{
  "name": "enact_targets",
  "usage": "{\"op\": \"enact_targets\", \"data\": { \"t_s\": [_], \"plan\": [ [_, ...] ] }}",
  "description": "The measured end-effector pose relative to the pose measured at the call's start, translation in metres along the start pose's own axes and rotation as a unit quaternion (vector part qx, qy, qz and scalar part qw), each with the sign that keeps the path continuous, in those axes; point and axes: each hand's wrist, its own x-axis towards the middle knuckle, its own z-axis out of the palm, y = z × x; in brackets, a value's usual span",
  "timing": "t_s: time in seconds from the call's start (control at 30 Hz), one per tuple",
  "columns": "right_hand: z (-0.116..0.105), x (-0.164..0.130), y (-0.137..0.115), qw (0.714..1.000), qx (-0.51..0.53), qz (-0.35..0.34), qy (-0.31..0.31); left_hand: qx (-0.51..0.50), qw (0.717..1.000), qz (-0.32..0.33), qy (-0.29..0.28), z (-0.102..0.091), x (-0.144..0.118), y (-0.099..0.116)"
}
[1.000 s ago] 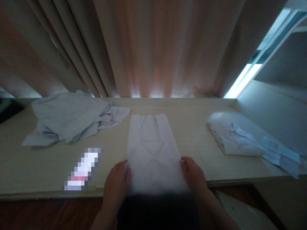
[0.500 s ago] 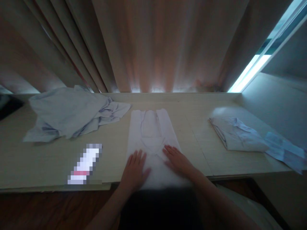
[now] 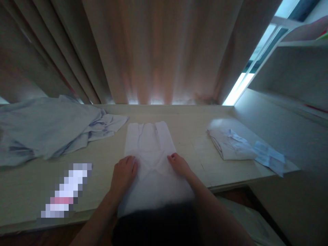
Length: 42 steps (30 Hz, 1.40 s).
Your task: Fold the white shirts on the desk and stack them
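A white shirt [image 3: 151, 160] lies in front of me with both sides folded inward into a long panel, and its near end runs down against my dark clothing. My left hand [image 3: 124, 171] is at the shirt's left side, its fingers curled and the thumb close to them, gripping the cloth. On the opposite side, my right hand [image 3: 180, 164] pinches the shirt's right edge between thumb and fingertips. Both hands are at about the same height, beside a crossing V-shaped fold in the fabric.
A crumpled pale garment [image 3: 51, 126] lies on the tabletop [image 3: 102, 191] at the left, with a blurred-out object [image 3: 68, 191] nearer me. A folded white garment [image 3: 230, 145] and a light-blue cloth or packet [image 3: 270, 157] rest at the right. A curtain [image 3: 153, 51] hangs behind.
Both hands were flat on the shirt; now their fingers are curled at its sides. The left hand moved outward to the left edge. The view has swung right.
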Motion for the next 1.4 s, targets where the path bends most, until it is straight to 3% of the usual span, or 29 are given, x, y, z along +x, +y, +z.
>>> {"op": "enact_targets", "data": {
  "t_s": [0.1, 0.23, 0.37, 0.53, 0.63, 0.73, 0.9, 1.03, 1.17, 1.27, 1.4],
  "plan": [
    [0.009, 0.01, -0.01, 1.0, -0.018, 0.003, 0.002, 0.017, 0.998, 0.066, 0.01, 0.024, -0.011, -0.003],
    [0.013, 0.026, -0.018, 0.999, -0.019, -0.021, 0.021, 0.023, 0.998, 0.06, 0.001, 0.049, -0.028, -0.008],
    [0.006, 0.03, -0.016, 0.999, -0.008, -0.041, 0.033, 0.016, 0.998, 0.057, 0.003, 0.041, -0.035, 0.0],
    [0.006, 0.011, -0.015, 0.994, -0.011, -0.072, 0.075, 0.005, 0.999, 0.05, -0.011, 0.028, -0.033, 0.018],
    [0.018, 0.0, -0.017, 0.979, -0.059, -0.172, 0.09, -0.01, 0.997, 0.068, 0.018, 0.031, -0.028, 0.021],
    [0.036, -0.003, -0.015, 0.96, -0.117, -0.246, 0.057, 0.001, 0.997, 0.075, 0.01, 0.041, -0.026, 0.018],
    [0.054, 0.003, -0.006, 0.951, -0.154, -0.265, 0.039, 0.019, 0.997, 0.07, -0.023, 0.054, -0.026, 0.019],
    [0.047, 0.0, -0.005, 0.948, -0.149, -0.281, 0.031, 0.029, 0.997, 0.069, -0.023, 0.049, -0.028, 0.019],
    [0.022, -0.025, 0.018, 0.944, -0.108, -0.308, 0.056, 0.036, 0.996, 0.08, -0.019, 0.03, -0.048, -0.008],
    [0.011, -0.05, 0.048, 0.957, -0.078, -0.269, 0.082, 0.04, 0.999, 0.019, -0.019, 0.021, -0.077, -0.03],
    [0.022, -0.07, 0.073, 0.961, -0.11, -0.249, 0.048, 0.054, 0.996, -0.006, -0.075, 0.023, -0.109, -0.022]
  ]
}}
